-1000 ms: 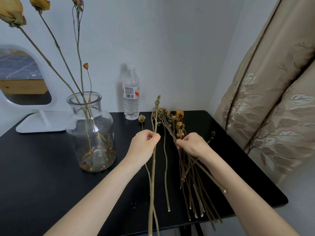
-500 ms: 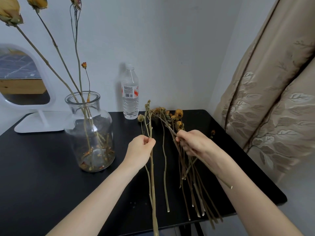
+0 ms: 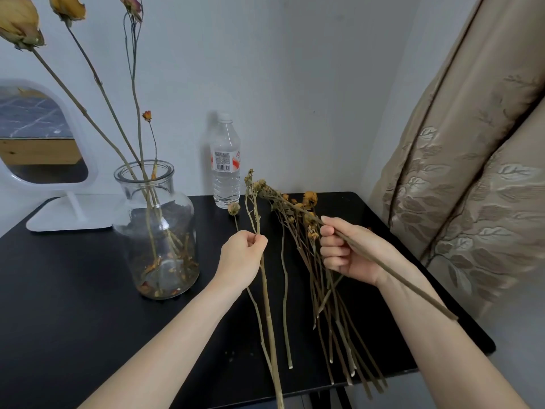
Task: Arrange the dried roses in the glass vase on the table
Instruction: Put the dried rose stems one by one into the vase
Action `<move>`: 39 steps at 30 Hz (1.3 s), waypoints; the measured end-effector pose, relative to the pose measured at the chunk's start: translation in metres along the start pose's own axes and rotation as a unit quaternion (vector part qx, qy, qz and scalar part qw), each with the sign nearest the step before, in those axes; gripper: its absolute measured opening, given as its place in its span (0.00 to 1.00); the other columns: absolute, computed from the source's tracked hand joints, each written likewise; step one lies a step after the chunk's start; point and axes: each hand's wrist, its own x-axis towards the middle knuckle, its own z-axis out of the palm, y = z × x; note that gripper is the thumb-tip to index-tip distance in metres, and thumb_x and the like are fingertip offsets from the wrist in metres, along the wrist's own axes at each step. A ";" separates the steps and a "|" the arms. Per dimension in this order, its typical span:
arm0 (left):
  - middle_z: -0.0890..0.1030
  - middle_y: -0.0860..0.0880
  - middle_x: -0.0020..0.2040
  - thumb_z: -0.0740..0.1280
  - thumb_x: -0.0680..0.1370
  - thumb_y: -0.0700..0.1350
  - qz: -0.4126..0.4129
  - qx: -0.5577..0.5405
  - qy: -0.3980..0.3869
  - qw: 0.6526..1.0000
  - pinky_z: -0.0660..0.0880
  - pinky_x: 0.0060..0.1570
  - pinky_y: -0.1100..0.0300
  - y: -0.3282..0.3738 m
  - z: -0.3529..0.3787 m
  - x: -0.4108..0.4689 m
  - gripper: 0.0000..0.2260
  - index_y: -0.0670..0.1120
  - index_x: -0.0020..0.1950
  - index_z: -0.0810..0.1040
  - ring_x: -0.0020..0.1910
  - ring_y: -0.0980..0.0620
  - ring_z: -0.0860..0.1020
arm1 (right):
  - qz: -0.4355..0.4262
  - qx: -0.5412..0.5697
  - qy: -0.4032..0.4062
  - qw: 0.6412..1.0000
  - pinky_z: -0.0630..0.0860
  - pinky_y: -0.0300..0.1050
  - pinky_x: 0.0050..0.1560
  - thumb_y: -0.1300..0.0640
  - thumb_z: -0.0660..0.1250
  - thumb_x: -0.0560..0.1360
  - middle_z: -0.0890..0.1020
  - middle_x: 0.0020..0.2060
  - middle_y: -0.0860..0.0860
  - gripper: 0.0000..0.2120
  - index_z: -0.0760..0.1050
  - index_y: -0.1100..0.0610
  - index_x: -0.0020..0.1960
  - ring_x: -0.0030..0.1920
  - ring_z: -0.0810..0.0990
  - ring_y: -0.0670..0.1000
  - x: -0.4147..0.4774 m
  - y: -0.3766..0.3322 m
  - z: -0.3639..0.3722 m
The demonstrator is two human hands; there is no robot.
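Two hands work over a black rectangular table [image 3: 73,290]. Left hand [image 3: 241,258]: fingers curled, thumb and fingertips pinching a thin pale dried stem [image 3: 269,320], held near upright, lower end past the table's front edge. Right hand [image 3: 348,252]: fingers closed round a long brown dried rose stem [image 3: 413,287] slanting across the palm, cut end toward the right edge. Loose heap of dried roses [image 3: 324,305] lies flat between centre and right edge, heads toward the back edge. Clear round-bellied glass vase [image 3: 156,231] stands left of centre, four dried stems in it, leaning left. Clear plastic water bottle [image 3: 225,172] at the back edge. White-framed mirror [image 3: 41,134] at the back-left corner.
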 end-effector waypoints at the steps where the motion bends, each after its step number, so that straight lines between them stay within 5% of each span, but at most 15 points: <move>1: 0.71 0.52 0.33 0.59 0.79 0.45 0.001 0.000 0.001 1.000 0.67 0.32 0.64 0.000 0.000 0.000 0.06 0.45 0.47 0.74 0.31 0.57 0.70 | -0.005 -0.008 -0.001 1.000 0.56 0.34 0.21 0.52 0.61 0.78 0.64 0.22 0.45 0.19 0.71 0.54 0.29 0.21 0.60 0.42 -0.001 0.000 -0.001; 16: 0.72 0.52 0.34 0.59 0.79 0.46 0.015 0.010 -0.006 1.000 0.70 0.38 0.59 0.003 -0.004 -0.003 0.08 0.43 0.50 0.75 0.33 0.56 0.71 | -0.024 -0.083 -0.006 0.996 0.59 0.36 0.25 0.53 0.53 0.81 0.67 0.24 0.46 0.17 0.69 0.55 0.35 0.24 0.61 0.44 0.003 0.006 0.009; 23: 0.70 0.52 0.31 0.60 0.78 0.45 0.062 -0.001 -0.005 0.998 0.67 0.35 0.61 0.012 -0.016 -0.004 0.08 0.43 0.48 0.77 0.30 0.56 0.68 | -0.120 -0.255 0.013 0.959 0.63 0.36 0.29 0.51 0.56 0.80 0.65 0.25 0.46 0.18 0.75 0.54 0.35 0.27 0.61 0.45 0.002 0.001 0.019; 31: 0.68 0.57 0.23 0.61 0.78 0.44 0.147 -0.082 -0.006 0.986 0.62 0.23 0.69 0.057 -0.059 -0.017 0.08 0.48 0.41 0.75 0.21 0.59 0.66 | -0.276 -0.283 0.007 0.919 0.60 0.39 0.31 0.54 0.58 0.80 0.64 0.26 0.47 0.16 0.77 0.54 0.36 0.28 0.61 0.46 -0.011 -0.033 0.062; 39: 0.69 0.58 0.20 0.58 0.80 0.42 0.262 -0.105 0.156 0.947 0.65 0.22 0.69 0.137 -0.161 -0.024 0.08 0.49 0.42 0.74 0.21 0.62 0.66 | -0.401 -0.284 -0.011 0.871 0.61 0.37 0.31 0.56 0.55 0.81 0.65 0.27 0.48 0.17 0.73 0.56 0.36 0.27 0.62 0.46 -0.020 -0.090 0.147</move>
